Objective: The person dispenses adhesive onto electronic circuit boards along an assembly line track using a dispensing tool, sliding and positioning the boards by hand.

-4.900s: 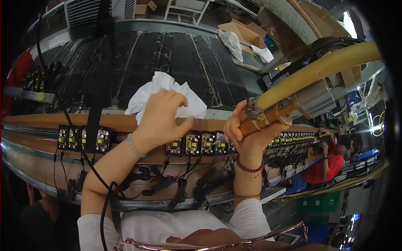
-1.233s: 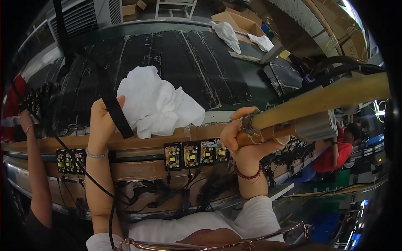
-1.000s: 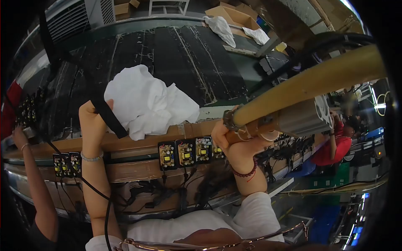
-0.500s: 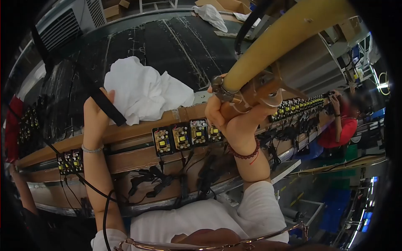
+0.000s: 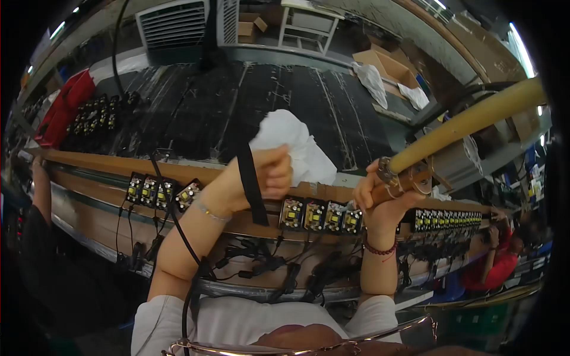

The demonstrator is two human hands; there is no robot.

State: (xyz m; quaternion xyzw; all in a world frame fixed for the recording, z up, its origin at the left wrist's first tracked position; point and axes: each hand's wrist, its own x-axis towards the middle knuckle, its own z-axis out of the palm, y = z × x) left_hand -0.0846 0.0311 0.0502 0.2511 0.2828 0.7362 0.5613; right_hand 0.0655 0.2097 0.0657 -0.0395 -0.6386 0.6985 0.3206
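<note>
The right hand [image 5: 383,193], right of centre in the frame, grips a brown cylindrical tool with a silver metal section [image 5: 454,169]; a thick, translucent yellow hose [image 5: 475,121] runs alongside it toward the upper right. Just below and left of this hand, a row of small circuit boards in black cases with yellow components [image 5: 314,215] sits in the middle of the frame.

The left hand [image 5: 270,175], at centre, has its fingers curled in a loose fist; whether anything is inside I cannot tell. A flat black strap [image 5: 254,188] crosses in front of it. Behind it, a crumpled white cloth [image 5: 301,148] lies at the near edge of a worn black mat [image 5: 314,98]. Near the left wrist, one tilted circuit board [image 5: 189,194] sits beside another group of boards [image 5: 148,191] at left.

Black cords with plugs [image 5: 255,261] lie below the middle row. A red plastic bin [image 5: 65,110] stands upper left, and a person in red [image 5: 491,268] is at the far right.
</note>
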